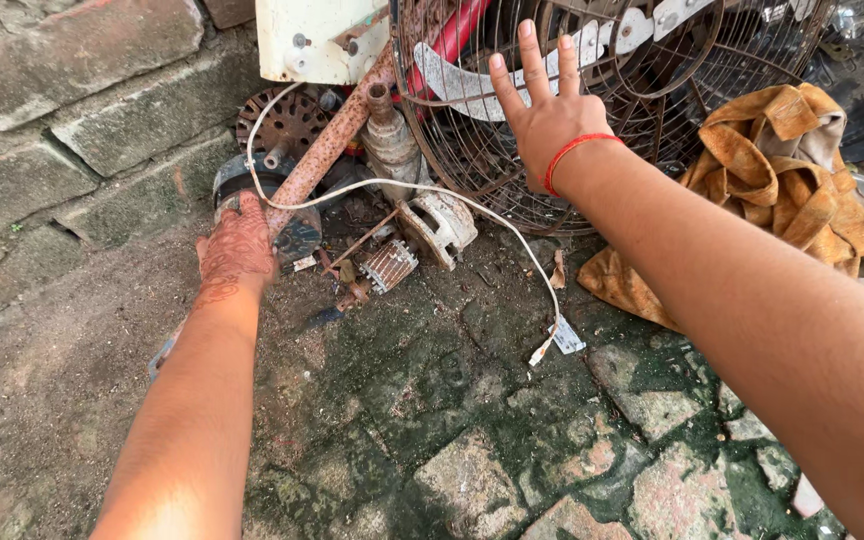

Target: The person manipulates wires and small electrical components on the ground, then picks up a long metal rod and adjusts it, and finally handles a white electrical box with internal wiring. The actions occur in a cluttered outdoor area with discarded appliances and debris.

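Your arms are bare, with no sleeves showing. Your left hand (237, 245) carries a reddish-brown patterned design across its back, running onto the wrist. Your right hand (544, 112) wears a thin red thread band (574, 152) around the wrist.

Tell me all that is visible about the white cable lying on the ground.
The white cable is thin, dirty and slack. It loops up near the rusty pipe, passes close by the left hand, then runs right in front of the wire fan guard and curves down onto the mossy stone floor. Its free end carries a small flat white tag or plug. Neither hand clearly grips it.
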